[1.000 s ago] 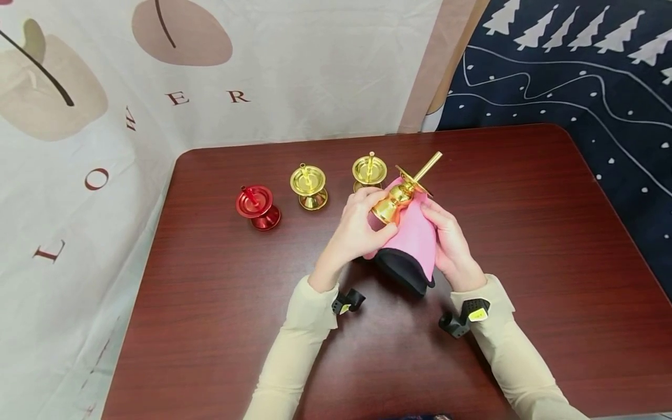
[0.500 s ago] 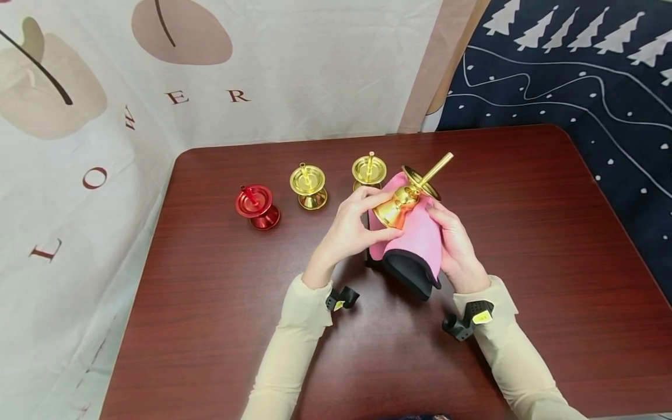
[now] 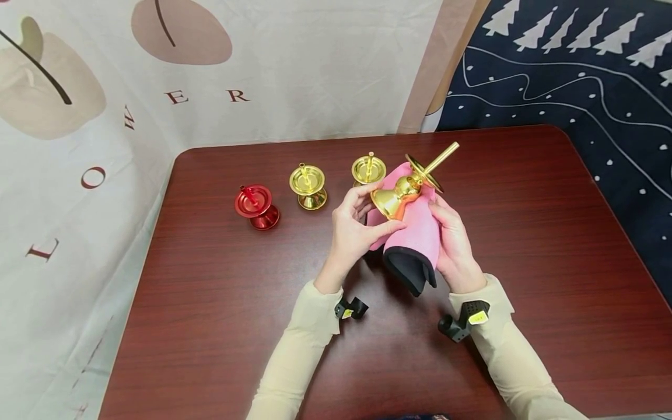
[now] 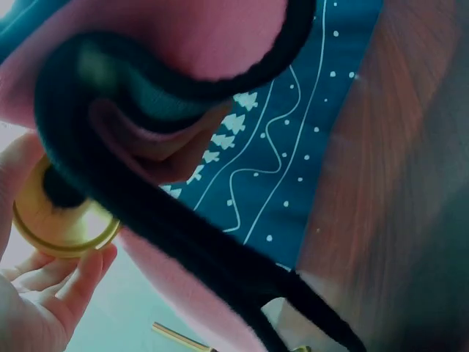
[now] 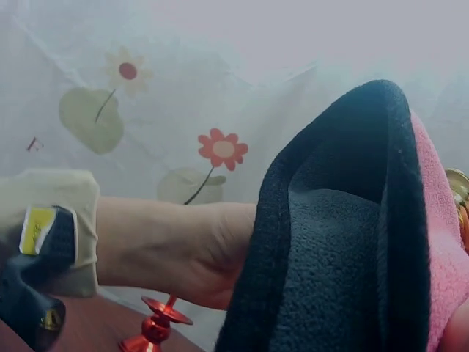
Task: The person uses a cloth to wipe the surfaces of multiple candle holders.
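In the head view a gold candle holder (image 3: 389,203) is held tilted above the table, its spike pointing up and right. My left hand (image 3: 350,226) grips its foot from the left, thumb and fingers at the rim. The left wrist view shows the round underside of that foot (image 4: 62,227) against my fingers. A pink cloth (image 3: 417,230) with a black border and dark inner side wraps behind and below the stem. On its right side my right hand (image 3: 455,252) grips the cloth, thumb on top; its other fingers are hidden. The cloth's dark fold (image 5: 330,257) fills much of the right wrist view.
To the left on the brown table (image 3: 210,326) stand a red candle holder (image 3: 254,201) and a gold one (image 3: 308,184). A third, also gold (image 3: 368,169), stands just behind my left hand. Patterned cloths hang along the table's back and right edges.
The held candle holder and cloth have shifted slightly to the right, and the spike stands a bit higher. My left fingers have spread a little at the foot. The standing holders have not moved.
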`<state>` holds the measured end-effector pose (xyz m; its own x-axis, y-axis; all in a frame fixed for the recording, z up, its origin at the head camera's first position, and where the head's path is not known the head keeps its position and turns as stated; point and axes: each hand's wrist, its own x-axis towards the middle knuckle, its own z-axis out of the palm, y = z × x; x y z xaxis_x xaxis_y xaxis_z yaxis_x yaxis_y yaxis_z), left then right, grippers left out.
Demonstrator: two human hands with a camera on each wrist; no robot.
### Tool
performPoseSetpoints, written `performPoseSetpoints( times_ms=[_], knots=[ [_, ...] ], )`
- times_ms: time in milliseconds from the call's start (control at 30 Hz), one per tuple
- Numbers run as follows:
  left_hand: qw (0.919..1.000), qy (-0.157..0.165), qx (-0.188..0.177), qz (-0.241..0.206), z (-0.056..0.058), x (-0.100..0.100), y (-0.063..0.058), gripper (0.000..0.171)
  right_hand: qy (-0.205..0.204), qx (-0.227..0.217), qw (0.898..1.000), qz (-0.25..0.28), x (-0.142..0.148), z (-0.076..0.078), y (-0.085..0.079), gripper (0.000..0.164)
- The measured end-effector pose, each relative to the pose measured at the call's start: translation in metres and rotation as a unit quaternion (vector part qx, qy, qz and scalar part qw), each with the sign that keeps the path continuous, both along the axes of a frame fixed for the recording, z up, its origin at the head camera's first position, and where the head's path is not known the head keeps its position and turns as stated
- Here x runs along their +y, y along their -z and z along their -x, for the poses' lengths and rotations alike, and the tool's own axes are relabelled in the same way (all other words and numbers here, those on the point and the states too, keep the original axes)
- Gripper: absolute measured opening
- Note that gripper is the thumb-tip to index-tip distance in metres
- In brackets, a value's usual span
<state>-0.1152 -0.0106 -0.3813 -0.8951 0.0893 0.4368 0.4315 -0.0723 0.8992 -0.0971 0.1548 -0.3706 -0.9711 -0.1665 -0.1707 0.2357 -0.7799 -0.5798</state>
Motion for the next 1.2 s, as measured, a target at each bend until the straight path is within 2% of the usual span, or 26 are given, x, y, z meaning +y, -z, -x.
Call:
performPoseSetpoints(
  times_ms=[67, 133, 233, 333, 433, 500, 533, 600, 667, 733, 767, 833, 867, 900, 967, 1000, 1033, 1133, 1200],
  knots=[
    [0.9999, -0.010, 0.003, -0.009, 0.000, 0.002, 0.001, 0.065, 0.020, 0.009, 0.999, -0.050, -0.002, 0.001, -0.001, 0.024],
    [0.9997, -0.022, 0.003, -0.013, -0.001, 0.004, 0.001, 0.063, 0.040, 0.016, 0.994, -0.104, -0.004, 0.001, -0.001, 0.023],
    [0.9990, -0.040, 0.006, -0.018, -0.001, 0.006, 0.002, 0.060, 0.068, 0.018, 0.979, -0.191, -0.005, 0.000, -0.002, 0.022],
    [0.9976, -0.064, 0.013, -0.021, 0.000, 0.008, 0.003, 0.060, 0.080, 0.028, 0.964, -0.251, -0.006, -0.003, -0.003, 0.017],
    [0.9957, -0.086, 0.015, -0.031, 0.003, 0.007, 0.003, 0.059, 0.090, 0.067, 0.943, -0.314, -0.006, -0.007, -0.004, 0.018],
    [0.9946, -0.093, 0.007, -0.047, 0.004, 0.005, 0.003, 0.058, 0.116, 0.118, 0.922, -0.351, -0.007, -0.009, -0.005, 0.018],
    [0.9941, -0.095, 0.000, -0.054, 0.005, 0.004, 0.003, 0.057, 0.140, 0.151, 0.902, -0.380, -0.007, -0.010, -0.005, 0.018],
    [0.9930, -0.096, -0.017, -0.067, 0.005, 0.004, 0.003, 0.056, 0.203, 0.219, 0.849, -0.436, -0.008, -0.009, -0.006, 0.020],
    [0.9917, -0.092, -0.035, -0.082, 0.005, 0.004, 0.002, 0.054, 0.270, 0.287, 0.781, -0.484, -0.010, -0.007, -0.005, 0.021],
    [0.9903, -0.087, -0.054, -0.093, 0.004, 0.005, 0.000, 0.053, 0.318, 0.351, 0.711, -0.520, -0.014, -0.004, -0.004, 0.021],
    [0.9893, -0.084, -0.066, -0.099, 0.003, 0.005, -0.001, 0.052, 0.332, 0.379, 0.683, -0.528, -0.017, -0.003, -0.003, 0.021],
    [0.9857, -0.074, -0.095, -0.118, 0.002, 0.005, -0.003, 0.049, 0.345, 0.427, 0.639, -0.539, -0.021, -0.001, -0.002, 0.019],
    [0.9829, -0.069, -0.112, -0.129, 0.002, 0.005, -0.004, 0.048, 0.347, 0.444, 0.623, -0.543, -0.023, 0.001, -0.002, 0.018],
    [0.9795, -0.066, -0.129, -0.140, 0.001, 0.004, -0.006, 0.046, 0.347, 0.458, 0.611, -0.545, -0.024, 0.002, -0.001, 0.018],
    [0.9716, -0.061, -0.160, -0.163, 0.001, 0.003, -0.007, 0.042, 0.344, 0.475, 0.594, -0.550, -0.026, 0.004, -0.001, 0.018],
    [0.9680, -0.060, -0.171, -0.173, 0.001, 0.002, -0.008, 0.040, 0.340, 0.479, 0.592, -0.552, -0.025, 0.005, 0.000, 0.019],
    [0.9649, -0.058, -0.180, -0.182, 0.001, 0.001, -0.008, 0.039, 0.335, 0.481, 0.593, -0.552, -0.025, 0.005, 0.001, 0.019],
    [0.9596, -0.051, -0.189, -0.202, 0.001, -0.002, -0.009, 0.035, 0.313, 0.471, 0.608, -0.557, -0.020, 0.006, 0.006, 0.019],
    [0.9562, -0.042, -0.191, -0.218, 0.001, -0.004, -0.010, 0.032, 0.297, 0.452, 0.625, -0.563, -0.016, 0.007, 0.009, 0.018]
  ],
)
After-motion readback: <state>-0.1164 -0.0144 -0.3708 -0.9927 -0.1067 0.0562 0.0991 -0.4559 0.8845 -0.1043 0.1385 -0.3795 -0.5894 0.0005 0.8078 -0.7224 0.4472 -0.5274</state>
